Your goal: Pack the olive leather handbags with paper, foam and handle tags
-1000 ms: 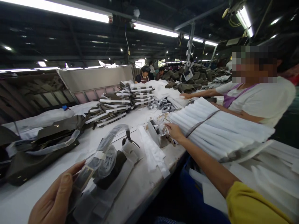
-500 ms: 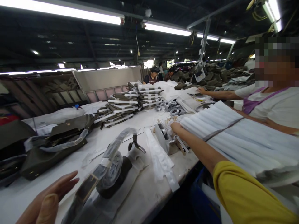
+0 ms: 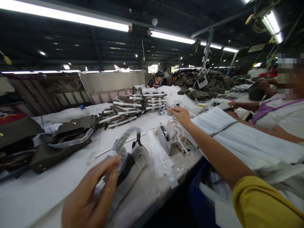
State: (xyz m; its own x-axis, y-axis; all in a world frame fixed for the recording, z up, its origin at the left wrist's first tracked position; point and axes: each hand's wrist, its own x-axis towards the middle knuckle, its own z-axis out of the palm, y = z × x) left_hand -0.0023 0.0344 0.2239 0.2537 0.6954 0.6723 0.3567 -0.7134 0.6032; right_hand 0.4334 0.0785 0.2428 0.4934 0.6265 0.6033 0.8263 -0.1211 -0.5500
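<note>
Strap (image 3: pixel 122 139) in clear wrap stands up from the table (image 3: pixel 59 180), just beyond the left hand (image 3: pixel 92 190), whose curled fingertips come close to the thumb; from here I can't tell whether they grip it. The right hand (image 3: pixel 182 116) reaches out over scraps (image 3: pixel 180 136) beyond the tape dispenser (image 3: pixel 163 136), thumb and forefinger pinched together; anything between them is too small to make out. White strips (image 3: pixel 161 158) lie beside the dispenser, and bags (image 3: pixel 64 145) sit farther left.
</note>
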